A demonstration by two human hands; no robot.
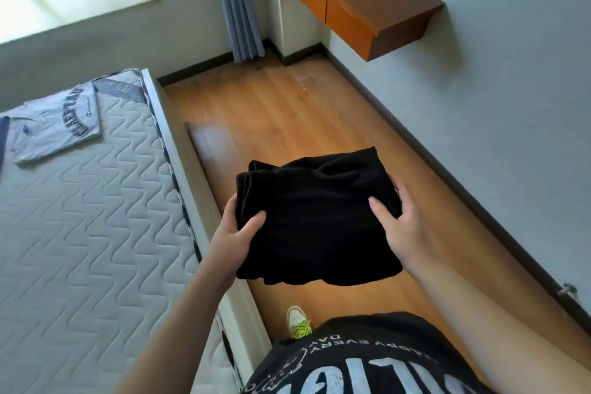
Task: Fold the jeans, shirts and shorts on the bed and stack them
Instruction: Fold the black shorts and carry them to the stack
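Observation:
A folded black garment (pixel 316 217) hangs in the air over the wooden floor, right of the bed. My left hand (pixel 236 233) grips its left edge, thumb on top and fingers beneath. My right hand (pixel 396 224) grips its right edge the same way. On the bare quilted mattress (pixel 89 249), at the far left, lies a folded grey shirt (pixel 54 128) with dark lettering. Something dark peeks in at the left frame edge beside the shirt.
The white bed frame (pixel 179 150) runs between mattress and wooden floor (pixel 287 112). A wall-mounted wooden desk (pixel 361 6) with drawers juts out at the upper right. Blue curtains (pixel 240 3) hang in the corner. My shoe (pixel 299 321) stands on the floor by the bed.

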